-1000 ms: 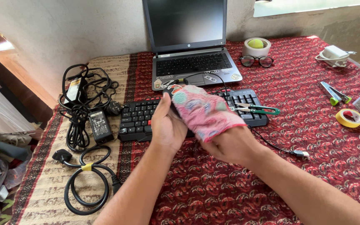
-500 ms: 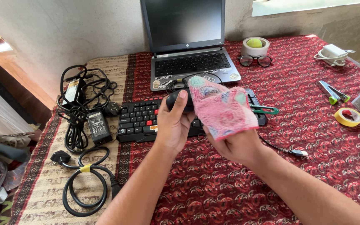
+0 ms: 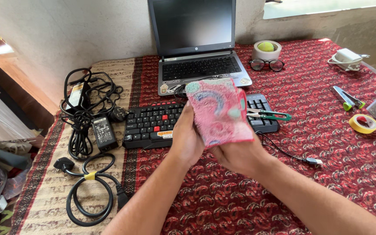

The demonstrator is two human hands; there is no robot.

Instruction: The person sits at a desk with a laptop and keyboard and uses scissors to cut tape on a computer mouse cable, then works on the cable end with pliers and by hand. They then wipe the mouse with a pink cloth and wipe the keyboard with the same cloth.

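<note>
Both the left hand (image 3: pixel 187 138) and the right hand (image 3: pixel 239 153) grip the pink cloth (image 3: pixel 218 111) upright above the keyboard (image 3: pixel 153 122).

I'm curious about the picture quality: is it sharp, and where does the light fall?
Head view: sharp throughout; the pink cloth in both hands is crisp. Daylight brightens the ledge top right; the laptop screen is dark, without glare. Shadows lie soft.

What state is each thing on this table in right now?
Pink cloth: held up in both hands.
Left hand: gripping the cloth.
Right hand: gripping the cloth.
Laptop: open, screen dark.
Scissors: closed, lying on the keyboard.
Glasses: unfolded.
Power cable: coiled, tied.
</note>
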